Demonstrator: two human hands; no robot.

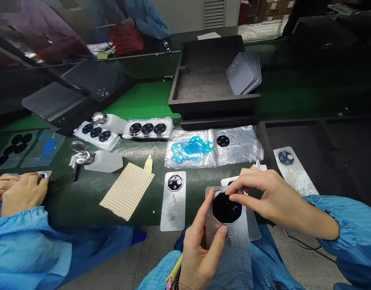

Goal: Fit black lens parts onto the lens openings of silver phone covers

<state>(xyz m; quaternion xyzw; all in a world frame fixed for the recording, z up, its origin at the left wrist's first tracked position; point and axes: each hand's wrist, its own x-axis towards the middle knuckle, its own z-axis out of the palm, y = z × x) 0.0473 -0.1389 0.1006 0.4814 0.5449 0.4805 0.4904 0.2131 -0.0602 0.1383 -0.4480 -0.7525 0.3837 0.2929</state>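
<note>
A silver phone back cover (238, 253) is held tilted in my left hand (197, 255), the thumb on its face and the fingers along its left edge. At its top end sits a black octagonal camera lens cover (224, 211). My right hand (268, 191) pinches at the upper right edge of that lens cover with thumb and forefinger. Behind my right hand lies another silver back cover (254, 225), partly hidden. To the left, a back cover with its camera piece (175, 183) lies across the table's front edge.
Plastic sheets carry blue film (191, 149) and one black disc (223, 141). Pump bottles (105, 161) and a dotted yellow sheet (127, 191) lie to the left. A black tray (200, 86) holds stacked panels (244, 74). A co-worker's hands (23, 193) are at far left.
</note>
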